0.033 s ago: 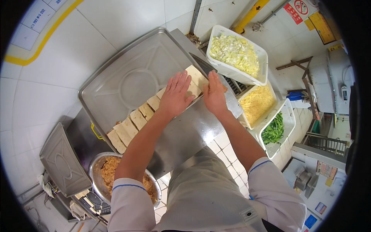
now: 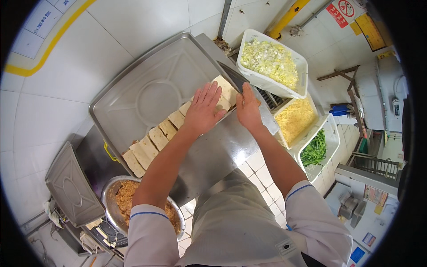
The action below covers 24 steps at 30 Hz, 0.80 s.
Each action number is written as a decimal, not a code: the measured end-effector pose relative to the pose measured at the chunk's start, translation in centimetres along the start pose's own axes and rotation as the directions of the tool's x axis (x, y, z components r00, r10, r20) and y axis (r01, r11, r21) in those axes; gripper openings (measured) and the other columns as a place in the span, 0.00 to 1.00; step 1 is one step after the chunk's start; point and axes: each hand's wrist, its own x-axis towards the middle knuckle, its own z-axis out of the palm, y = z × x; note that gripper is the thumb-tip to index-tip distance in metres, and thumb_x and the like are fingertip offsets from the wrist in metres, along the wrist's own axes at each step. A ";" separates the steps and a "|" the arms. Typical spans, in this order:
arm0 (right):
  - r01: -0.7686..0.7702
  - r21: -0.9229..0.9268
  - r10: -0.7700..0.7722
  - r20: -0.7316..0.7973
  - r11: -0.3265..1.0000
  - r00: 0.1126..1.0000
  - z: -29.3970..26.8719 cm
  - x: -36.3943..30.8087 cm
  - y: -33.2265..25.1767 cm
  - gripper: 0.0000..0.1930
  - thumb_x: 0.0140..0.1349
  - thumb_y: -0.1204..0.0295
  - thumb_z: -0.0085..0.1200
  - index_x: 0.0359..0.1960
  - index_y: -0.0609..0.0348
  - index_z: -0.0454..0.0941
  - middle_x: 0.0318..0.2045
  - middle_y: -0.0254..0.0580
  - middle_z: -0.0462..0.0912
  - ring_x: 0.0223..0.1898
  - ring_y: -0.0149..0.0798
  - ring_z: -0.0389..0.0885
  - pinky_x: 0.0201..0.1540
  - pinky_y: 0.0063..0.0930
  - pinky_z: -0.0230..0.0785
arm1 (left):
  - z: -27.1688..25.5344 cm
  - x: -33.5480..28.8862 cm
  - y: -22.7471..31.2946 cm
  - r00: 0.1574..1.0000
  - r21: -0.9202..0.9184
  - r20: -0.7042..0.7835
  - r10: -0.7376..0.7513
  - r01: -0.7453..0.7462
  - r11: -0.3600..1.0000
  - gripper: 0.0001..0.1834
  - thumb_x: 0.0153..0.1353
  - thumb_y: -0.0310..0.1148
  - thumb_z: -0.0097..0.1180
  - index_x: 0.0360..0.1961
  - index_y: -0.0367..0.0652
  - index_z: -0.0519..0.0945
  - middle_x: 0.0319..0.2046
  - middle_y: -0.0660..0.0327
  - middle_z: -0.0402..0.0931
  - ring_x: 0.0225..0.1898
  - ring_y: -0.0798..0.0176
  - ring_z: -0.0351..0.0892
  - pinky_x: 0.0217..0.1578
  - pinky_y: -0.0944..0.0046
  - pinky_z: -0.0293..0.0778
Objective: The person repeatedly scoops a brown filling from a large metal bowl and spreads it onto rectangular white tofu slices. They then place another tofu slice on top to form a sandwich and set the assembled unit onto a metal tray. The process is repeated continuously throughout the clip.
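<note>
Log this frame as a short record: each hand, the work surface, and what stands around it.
Left hand: open, palm down over the row
Right hand: open, edge-on near the row's right end
Row: pale rectangular slabs along the near side of a metal tray
Lower left: metal bowl of orange-brown mixture
Right: white containers with chopped vegetable, yellow shreds, leafy greens

The room has white walls (image 2: 53, 115), a yellow pipe (image 2: 287, 20) and tiled flooring (image 2: 263, 183).

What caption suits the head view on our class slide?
Left hand over a row of pale rectangular slabs in a grey rectangular tray, right hand beside the row's end.
</note>
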 end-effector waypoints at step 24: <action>-0.461 0.432 0.314 0.369 0.775 0.875 0.0 1.3 3.3 0.21 0.75 0.59 0.58 0.54 0.68 0.85 0.37 0.45 0.87 0.36 0.36 0.82 0.43 0.31 0.75 | 0.9 4.1 0.2 1.000 0.019 0.010 -0.012 0.012 1.000 0.49 0.71 0.62 0.56 0.80 0.37 0.60 0.82 0.49 0.54 0.83 0.45 0.49 0.81 0.41 0.46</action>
